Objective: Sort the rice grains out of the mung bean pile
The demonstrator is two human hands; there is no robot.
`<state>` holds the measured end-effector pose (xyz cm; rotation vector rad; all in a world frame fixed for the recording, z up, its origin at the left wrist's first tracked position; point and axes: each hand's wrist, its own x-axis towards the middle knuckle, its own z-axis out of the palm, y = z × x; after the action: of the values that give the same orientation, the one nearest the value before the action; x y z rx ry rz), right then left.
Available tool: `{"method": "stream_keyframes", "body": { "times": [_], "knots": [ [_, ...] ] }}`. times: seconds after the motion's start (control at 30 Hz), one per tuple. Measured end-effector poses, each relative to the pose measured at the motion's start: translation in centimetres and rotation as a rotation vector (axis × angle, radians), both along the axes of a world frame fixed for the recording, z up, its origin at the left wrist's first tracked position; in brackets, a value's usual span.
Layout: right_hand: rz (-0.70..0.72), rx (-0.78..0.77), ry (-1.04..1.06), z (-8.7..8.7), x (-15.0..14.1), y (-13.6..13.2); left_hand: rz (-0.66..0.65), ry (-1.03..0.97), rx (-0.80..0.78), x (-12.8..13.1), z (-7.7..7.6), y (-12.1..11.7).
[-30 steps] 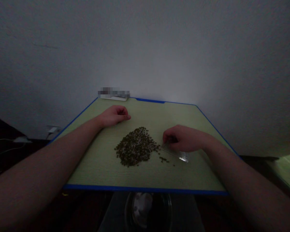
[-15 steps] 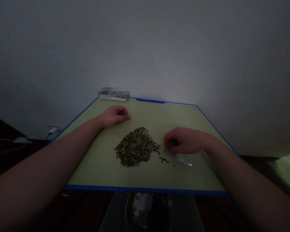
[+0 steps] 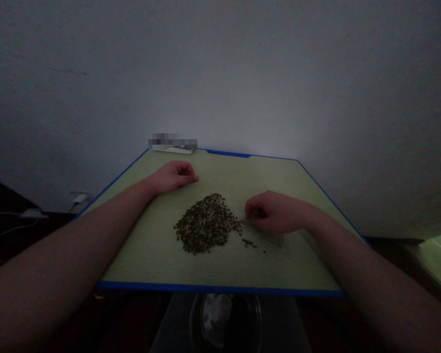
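Note:
A heap of small greenish-brown beans or seeds (image 3: pixel 206 225) lies in the middle of the table (image 3: pixel 150 262), with a few strays (image 3: pixel 248 242) off its right side. My right hand (image 3: pixel 274 212) is closed on a clear, flat plastic piece (image 3: pixel 275 239) with a straight edge, low over the tabletop. That piece is blurred, its exact kind is unclear, and its left end is beside the heap. Behind the heap to the left, my left hand (image 3: pixel 174 176) rests on the table, fingers curled in, with nothing visible in it.
Blue edging (image 3: pixel 220 290) runs around the table. A white object (image 3: pixel 174 147), partly pixelated, stands at the far left corner against the wall (image 3: pixel 242 73). Below the near edge, a shiny round metal bowl (image 3: pixel 257 318) sits on my lap. White cables (image 3: pixel 33 214) lie at the left.
My right hand has moved slightly left, toward the heap, together with the clear plastic piece. The left hand and the heap look unchanged.

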<state>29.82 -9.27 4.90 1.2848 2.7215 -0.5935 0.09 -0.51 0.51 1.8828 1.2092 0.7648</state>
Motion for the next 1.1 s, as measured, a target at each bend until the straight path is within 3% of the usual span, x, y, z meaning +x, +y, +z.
{"method": "stream_keyframes", "body": {
  "times": [0.33, 0.5, 0.7, 0.87, 1.0, 1.1],
  "knots": [
    [-0.075, -0.068, -0.115, 0.5, 1.2, 0.4, 0.012, 0.01, -0.01, 0.0, -0.1, 0.0],
    [-0.031, -0.038, -0.091, 0.4, 0.2, -0.1, 0.012, 0.021, 0.009, 0.0, -0.1, 0.0],
    [-0.097, 0.031, -0.116, 0.5, -0.2, -0.1, 0.011, 0.019, 0.017, 0.0, -0.1, 0.0],
    [-0.19, -0.042, -0.204, 1.1, 1.2, 0.3, 0.009, 0.004, -0.004, 0.1, 0.2, -0.2],
    [-0.184, -0.16, -0.168, 1.4, 1.3, 0.2, 0.016, 0.015, -0.008, 0.1, 0.1, -0.1],
    [-0.158, -0.117, -0.116, 1.1, 0.6, 0.0, 0.013, 0.014, -0.015, 0.0, -0.1, 0.0]
  ]
}}
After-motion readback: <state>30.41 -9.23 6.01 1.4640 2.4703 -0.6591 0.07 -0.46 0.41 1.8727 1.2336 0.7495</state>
